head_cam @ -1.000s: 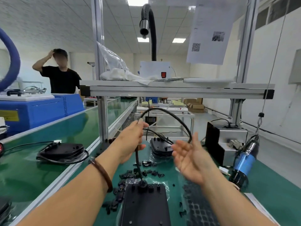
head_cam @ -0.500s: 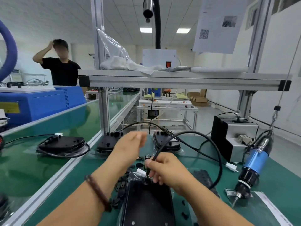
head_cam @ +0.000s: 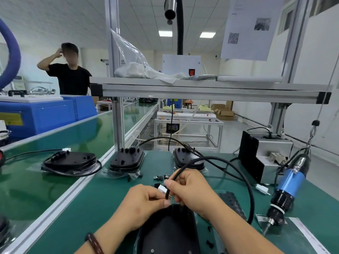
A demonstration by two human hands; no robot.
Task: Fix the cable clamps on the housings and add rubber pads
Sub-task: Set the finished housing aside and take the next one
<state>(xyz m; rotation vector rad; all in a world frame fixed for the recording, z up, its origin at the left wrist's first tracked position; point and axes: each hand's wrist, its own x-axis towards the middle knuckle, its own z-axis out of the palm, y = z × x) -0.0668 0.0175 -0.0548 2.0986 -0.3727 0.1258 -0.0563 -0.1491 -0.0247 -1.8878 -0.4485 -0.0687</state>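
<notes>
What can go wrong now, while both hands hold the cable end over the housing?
The cable loops wide, close to the hanging screwdriver, and might snag on it. The left hand and right hand pinch it beside the white connector; a sharp bend there could strain the wires. Loose clamps lie just beyond the hands, easy to knock away.

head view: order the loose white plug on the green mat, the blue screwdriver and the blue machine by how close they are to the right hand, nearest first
From the right hand:
1. loose white plug, lying just to its right.
2. blue screwdriver, hanging farther right.
3. blue machine, far off on the left at the back.
</notes>
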